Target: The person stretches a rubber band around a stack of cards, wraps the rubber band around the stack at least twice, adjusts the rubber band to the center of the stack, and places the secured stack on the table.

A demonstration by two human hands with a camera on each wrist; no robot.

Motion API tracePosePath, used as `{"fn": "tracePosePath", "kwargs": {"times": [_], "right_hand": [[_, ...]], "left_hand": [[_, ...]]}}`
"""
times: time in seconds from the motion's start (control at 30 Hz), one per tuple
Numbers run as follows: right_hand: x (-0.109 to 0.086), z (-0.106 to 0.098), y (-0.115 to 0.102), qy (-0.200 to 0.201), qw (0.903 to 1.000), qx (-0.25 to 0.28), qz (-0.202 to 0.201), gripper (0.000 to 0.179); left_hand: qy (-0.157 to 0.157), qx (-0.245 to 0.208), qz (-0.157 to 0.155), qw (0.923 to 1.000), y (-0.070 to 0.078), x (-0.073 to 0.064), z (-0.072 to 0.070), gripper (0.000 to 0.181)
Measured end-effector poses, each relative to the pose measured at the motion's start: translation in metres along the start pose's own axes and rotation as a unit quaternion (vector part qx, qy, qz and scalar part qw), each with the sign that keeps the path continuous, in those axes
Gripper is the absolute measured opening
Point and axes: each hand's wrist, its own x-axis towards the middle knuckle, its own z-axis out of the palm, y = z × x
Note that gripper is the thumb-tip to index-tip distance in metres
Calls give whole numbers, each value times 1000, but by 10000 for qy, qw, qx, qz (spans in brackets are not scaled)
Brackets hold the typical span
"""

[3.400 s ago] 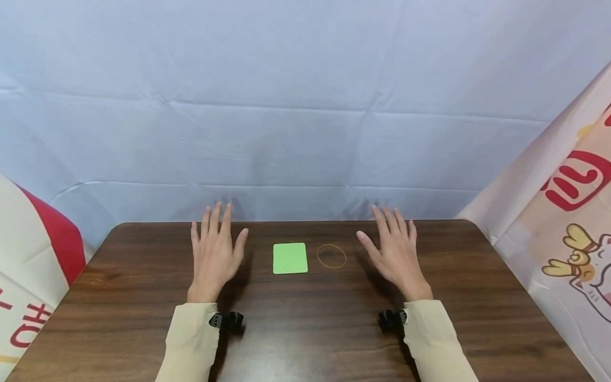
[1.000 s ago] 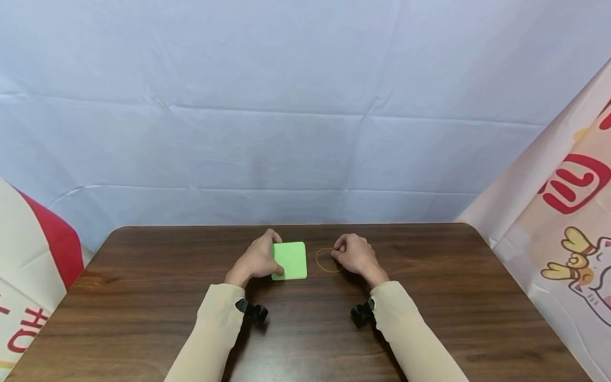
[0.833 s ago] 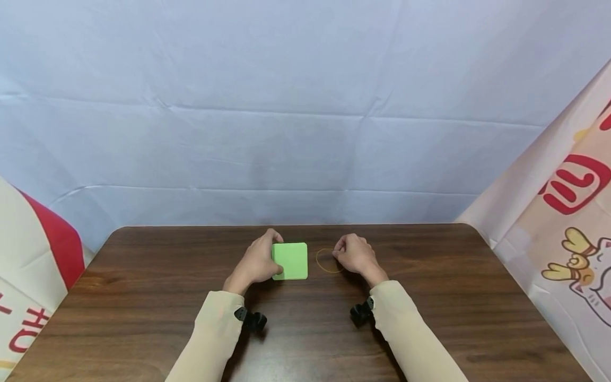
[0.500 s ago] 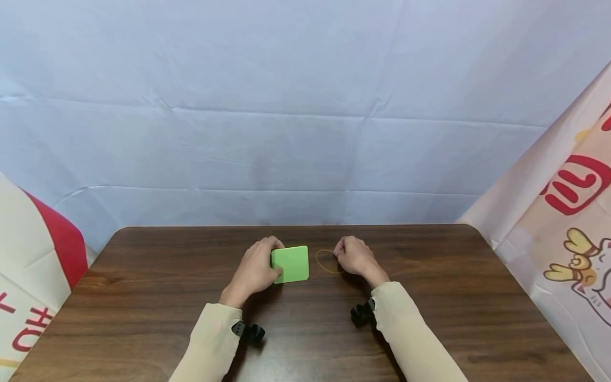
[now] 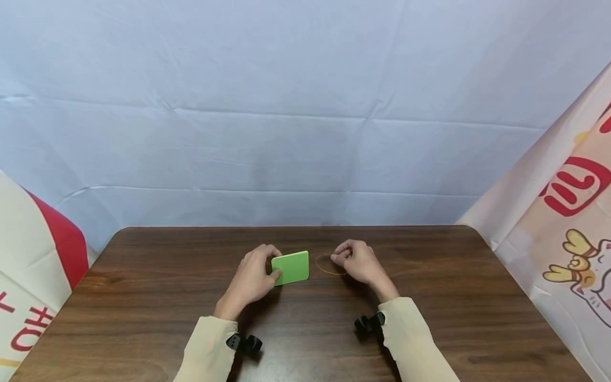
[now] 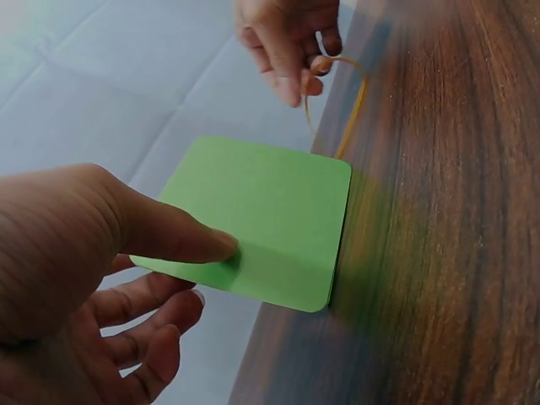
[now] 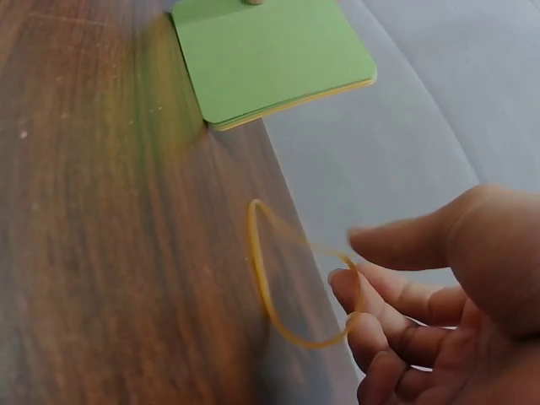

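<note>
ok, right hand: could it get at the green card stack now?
Probably yes. The green card stack has a free edge facing the right hand; the left hand grips the opposite side. The yellow rubber band in the right hand might hinder it.

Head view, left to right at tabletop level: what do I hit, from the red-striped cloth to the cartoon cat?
Red-striped cloth → left hand → green card stack → rubber band → right hand → cartoon cat.

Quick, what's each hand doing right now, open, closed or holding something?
Left hand: holding the green, rounded-corner square paper stack.
Right hand: holding the thin yellow rubber band loop at its fingertips.
</note>
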Motion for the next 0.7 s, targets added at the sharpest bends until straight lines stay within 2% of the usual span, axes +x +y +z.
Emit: {"fn": "tracePosePath", "kwargs": {"times": [0.2,0.4,0.57,0.7], "right_hand": [[-4,0,5,-171,9994,223,184,16],[-7,-1,7,-143,9997,12,212,4],[-8,-3,9,-175,9997,24,176,12],[-9,-5,10,-232,9994,267,32,18]], "left_hand": [[-105,-59,12,9999,-1,1,0,20],[-271,-295,-91,9992,0,3,-1,17],[-411,-483,-232,9977,-1,3,-3,15],[-427,-549,-237,9973,-4,3,-1,14]]}}
